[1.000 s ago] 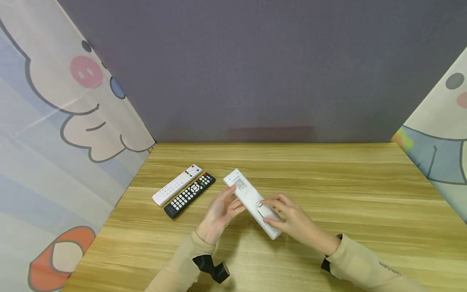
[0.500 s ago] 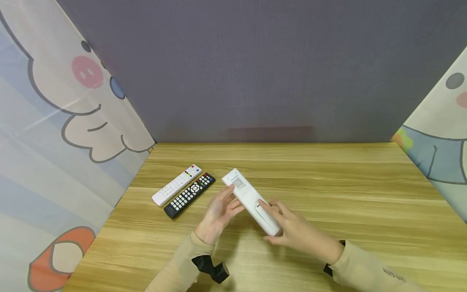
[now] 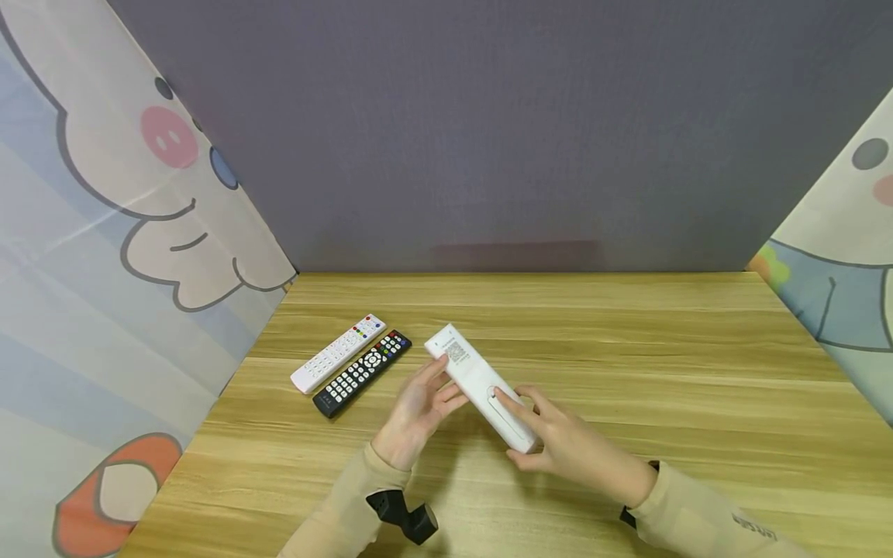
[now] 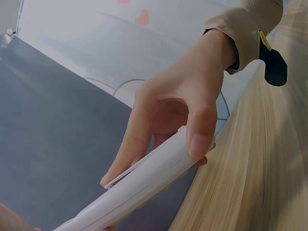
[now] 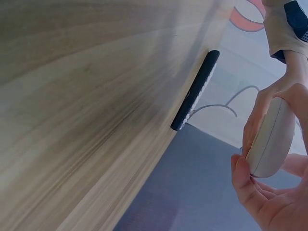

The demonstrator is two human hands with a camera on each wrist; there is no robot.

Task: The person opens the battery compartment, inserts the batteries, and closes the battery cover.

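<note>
A white remote control (image 3: pixel 469 376) is held back side up above the table, a printed square code near its far end. My left hand (image 3: pixel 412 411) holds it near that end, the thumb on the side edge and other fingers beneath. My right hand (image 3: pixel 575 442) grips the near end, index fingertip at the top of the battery cover (image 3: pixel 504 412) and thumb at the remote's bottom corner. In the left wrist view, the cover (image 4: pixel 144 160) stands slightly raised at the index fingertip, with a narrow dark gap under it. Whether batteries lie inside is hidden.
To the left, a second white remote (image 3: pixel 338 354) and a black remote (image 3: pixel 363 373) lie side by side, buttons up, on the wooden table (image 3: pixel 663 364). A grey panel (image 3: pixel 516 139) rises behind the table, with cartoon-printed cloth (image 3: pixel 91 256) along the left side.
My right hand has shifted its grip: the index finger now lies on the cover's upper end and the thumb has moved down to the remote's near corner. The left hand stays nearly still.
</note>
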